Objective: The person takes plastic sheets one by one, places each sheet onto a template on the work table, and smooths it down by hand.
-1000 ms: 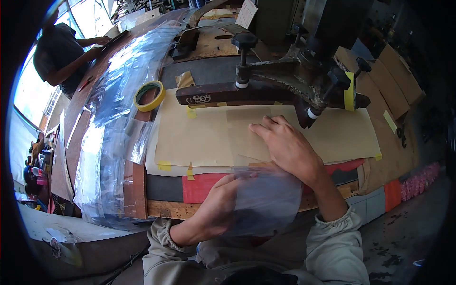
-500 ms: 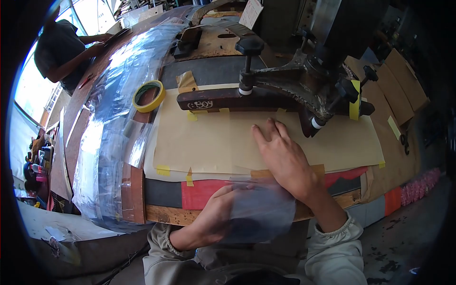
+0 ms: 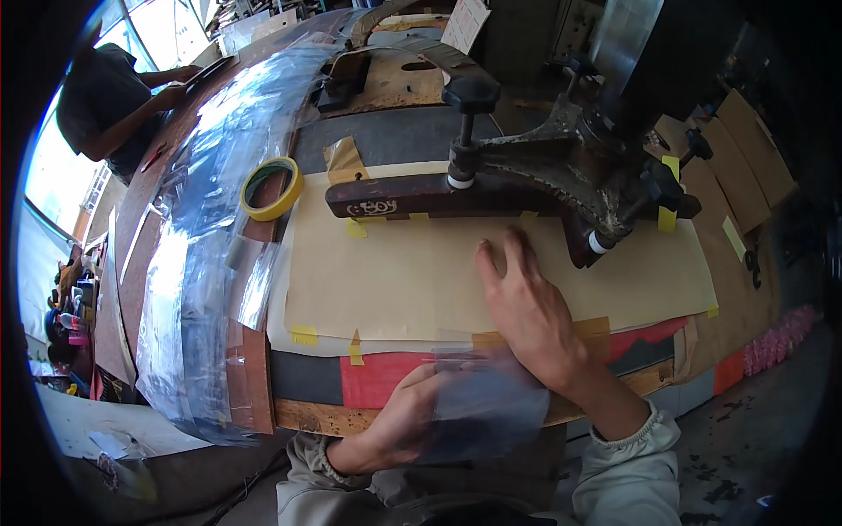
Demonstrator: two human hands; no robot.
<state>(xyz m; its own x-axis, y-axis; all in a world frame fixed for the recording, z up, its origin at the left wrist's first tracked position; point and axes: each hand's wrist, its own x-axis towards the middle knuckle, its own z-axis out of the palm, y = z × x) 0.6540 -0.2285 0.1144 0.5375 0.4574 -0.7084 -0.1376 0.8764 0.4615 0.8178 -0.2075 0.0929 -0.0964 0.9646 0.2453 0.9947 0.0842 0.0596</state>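
A clear plastic sheet point(image 3: 491, 408) hangs over the front edge of the work surface, its near part gripped by my left hand point(image 3: 408, 416), whose fingers are partly behind it. My right hand point(image 3: 531, 320) lies with fingers spread on the beige paper point(image 3: 386, 280), its wrist beside the sheet. Brown tape point(image 3: 592, 335) lies under and beside that hand. Yellow tape pieces point(image 3: 304, 335) hold the paper's edges. Behind my right hand, a dark bar point(image 3: 517, 195) on a metal arm point(image 3: 561, 153) lies across the paper.
A yellow tape roll point(image 3: 294, 200) stands left of the paper, beside shiny plastic film point(image 3: 197, 263). Black scissors point(image 3: 752, 267) lie at the right near cardboard point(image 3: 745, 153). A person point(image 3: 101, 105) works at the far left. A wooden edge point(image 3: 324, 416) runs along the front.
The view has shifted slightly. My right hand now lies flatter with its fingers more spread, and more brown tape shows beside it. My left hand keeps its grip on the plastic sheet.
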